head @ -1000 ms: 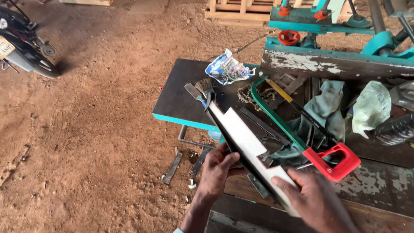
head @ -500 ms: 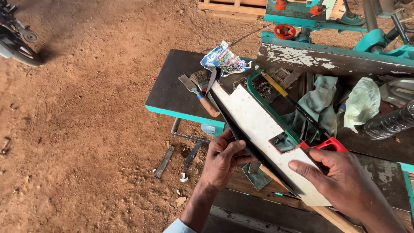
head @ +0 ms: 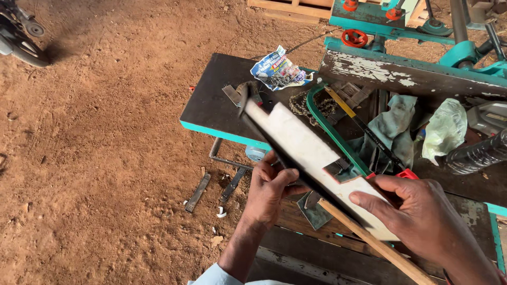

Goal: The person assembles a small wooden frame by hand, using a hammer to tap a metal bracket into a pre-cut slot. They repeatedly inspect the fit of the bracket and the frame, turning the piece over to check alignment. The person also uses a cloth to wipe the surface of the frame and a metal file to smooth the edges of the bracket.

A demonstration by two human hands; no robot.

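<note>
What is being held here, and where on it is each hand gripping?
A long white board with a dark edge. The left hand grips its dark edge near the middle; the right hand clasps its near end.

A rough workshop, open to bare red earth floor (head: 105,132) strewn with metal scraps (head: 198,192). Marked as such by a dark, worn table (head: 211,105) edged in teal, cluttered with a green-framed hacksaw (head: 338,142), rusty chain (head: 306,105), greasy rags (head: 391,132), a crumpled plastic bag (head: 446,129) and a torn printed packet (head: 277,68). Backed by teal-painted machinery (head: 401,26) with red handwheels (head: 354,38), a peeling painted beam (head: 401,76) and a wooden pallet (head: 290,8). Part of a wheel (head: 21,37) at the far left edge
</note>
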